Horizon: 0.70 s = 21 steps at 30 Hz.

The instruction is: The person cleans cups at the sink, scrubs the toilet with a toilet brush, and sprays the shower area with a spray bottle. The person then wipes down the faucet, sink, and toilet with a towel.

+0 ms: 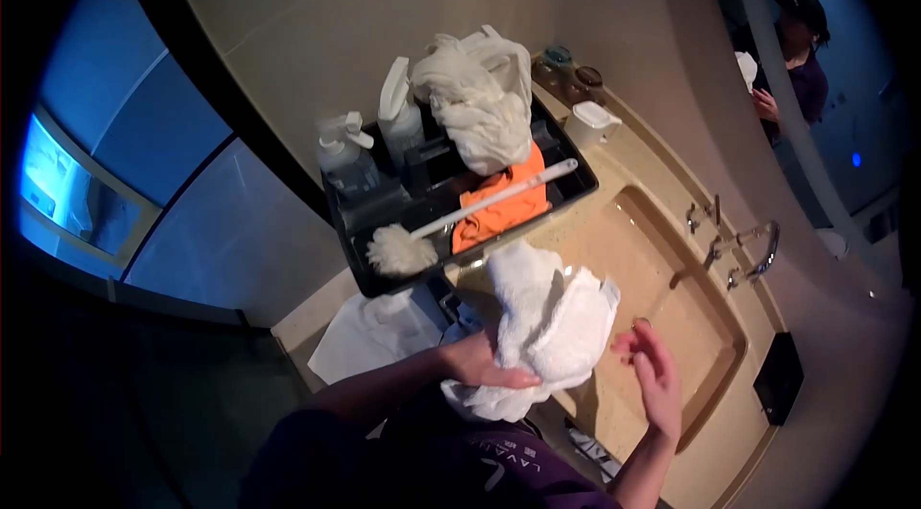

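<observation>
A bunched white towel [549, 317] is held in front of my body, over the near edge of the sink. My left hand [484, 363] is closed on its lower left side, thumb on top and the other fingers hidden by the cloth. To the right of the towel, my right hand [654, 370] is raised over the basin with loosely curled fingers apart and nothing visible in them. Beyond the towel is a black caddy [360, 274] with a white scrubbing brush [401, 250], an orange cloth [501, 205], two spray bottles [398, 116] and a white crumpled bundle [475, 96].
The beige sink [734, 355] has a metal tap [766, 250] on its far right side. Behind the caddy, a white lidded container [591, 123] stands near two small cups [583, 85]. A black object [778, 378] sits at the right edge. A mirror [825, 154] reflects a person.
</observation>
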Each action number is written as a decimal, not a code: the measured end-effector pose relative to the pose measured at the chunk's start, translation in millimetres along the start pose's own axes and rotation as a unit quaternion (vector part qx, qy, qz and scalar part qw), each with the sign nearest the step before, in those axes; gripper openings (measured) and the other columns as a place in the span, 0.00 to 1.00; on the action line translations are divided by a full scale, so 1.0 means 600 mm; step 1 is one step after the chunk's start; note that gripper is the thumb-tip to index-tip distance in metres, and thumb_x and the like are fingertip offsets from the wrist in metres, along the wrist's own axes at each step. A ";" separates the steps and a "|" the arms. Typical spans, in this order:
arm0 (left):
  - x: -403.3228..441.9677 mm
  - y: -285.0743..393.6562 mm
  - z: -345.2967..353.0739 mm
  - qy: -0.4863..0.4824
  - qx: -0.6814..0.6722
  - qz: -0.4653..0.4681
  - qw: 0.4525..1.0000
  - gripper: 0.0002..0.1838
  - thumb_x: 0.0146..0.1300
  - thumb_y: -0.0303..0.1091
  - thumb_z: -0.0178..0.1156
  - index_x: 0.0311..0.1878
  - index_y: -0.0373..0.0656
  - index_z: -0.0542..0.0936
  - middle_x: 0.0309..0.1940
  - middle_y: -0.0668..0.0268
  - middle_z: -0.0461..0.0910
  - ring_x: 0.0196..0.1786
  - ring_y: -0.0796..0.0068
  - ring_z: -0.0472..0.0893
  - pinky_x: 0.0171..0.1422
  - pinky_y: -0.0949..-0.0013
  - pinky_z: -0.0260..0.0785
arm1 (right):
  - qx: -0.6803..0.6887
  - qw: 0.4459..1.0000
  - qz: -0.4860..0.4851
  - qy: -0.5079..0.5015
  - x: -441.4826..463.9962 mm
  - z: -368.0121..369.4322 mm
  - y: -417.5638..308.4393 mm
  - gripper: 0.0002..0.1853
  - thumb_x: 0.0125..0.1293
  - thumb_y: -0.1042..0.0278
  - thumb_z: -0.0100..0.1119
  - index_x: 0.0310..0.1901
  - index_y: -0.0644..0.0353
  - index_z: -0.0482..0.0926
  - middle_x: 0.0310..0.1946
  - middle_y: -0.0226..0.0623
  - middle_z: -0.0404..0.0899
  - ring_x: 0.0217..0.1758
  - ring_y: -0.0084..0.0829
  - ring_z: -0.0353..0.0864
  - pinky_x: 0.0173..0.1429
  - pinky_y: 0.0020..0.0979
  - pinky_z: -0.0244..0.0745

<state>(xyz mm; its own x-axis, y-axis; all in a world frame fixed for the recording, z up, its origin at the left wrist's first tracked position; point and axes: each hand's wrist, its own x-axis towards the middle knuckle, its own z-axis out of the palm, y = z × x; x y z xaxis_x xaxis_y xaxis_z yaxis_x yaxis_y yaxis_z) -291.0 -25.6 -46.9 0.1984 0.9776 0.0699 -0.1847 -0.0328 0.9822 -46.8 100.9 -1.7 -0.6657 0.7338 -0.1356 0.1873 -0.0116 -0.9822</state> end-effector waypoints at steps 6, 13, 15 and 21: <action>-0.033 -0.010 -0.047 0.095 0.007 -0.076 0.993 0.33 0.45 0.35 0.70 0.56 0.40 0.69 0.51 0.61 0.73 0.55 0.71 0.71 0.61 0.66 0.61 | -0.097 0.984 -0.127 -0.076 0.276 0.115 -0.154 0.47 0.52 0.63 0.66 0.69 0.54 0.46 0.69 0.41 0.48 0.70 0.41 0.52 0.65 0.41 0.57; -0.057 -0.009 -0.061 0.117 -0.032 -0.082 0.989 0.28 0.45 0.37 0.69 0.50 0.40 0.73 0.44 0.62 0.77 0.49 0.72 0.75 0.57 0.68 0.64 | -0.276 0.913 -0.295 -0.061 0.499 0.268 -0.168 0.52 0.44 0.62 0.70 0.69 0.41 0.45 0.67 0.62 0.32 0.63 0.61 0.57 0.64 0.43 0.62; -0.066 -0.012 -0.056 0.117 -0.013 -0.078 0.990 0.25 0.46 0.39 0.68 0.47 0.40 0.75 0.39 0.61 0.79 0.46 0.71 0.77 0.55 0.68 0.66 | -0.345 0.895 -0.276 -0.066 0.518 0.272 -0.160 0.47 0.45 0.66 0.68 0.67 0.39 0.51 0.67 0.60 0.37 0.57 0.60 0.66 0.59 0.41 0.68; -0.092 0.016 -0.024 0.218 -0.079 -0.109 0.967 0.26 0.46 0.40 0.69 0.49 0.40 0.75 0.42 0.62 0.78 0.47 0.72 0.76 0.54 0.68 0.66 | -0.404 0.846 -0.348 -0.017 0.547 0.185 -0.236 0.20 0.47 0.70 0.65 0.46 0.55 0.77 0.38 0.43 0.78 0.43 0.45 0.78 0.48 0.40 0.73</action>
<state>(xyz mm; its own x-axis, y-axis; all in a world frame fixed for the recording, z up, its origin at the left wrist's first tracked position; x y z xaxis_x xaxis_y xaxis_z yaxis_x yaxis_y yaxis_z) -317.4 -76.7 -44.0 -0.1682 0.9536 -0.2496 -0.3360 0.1826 0.9240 -372.0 268.2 78.7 -0.8352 0.3531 0.4217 0.1657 0.8926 -0.4193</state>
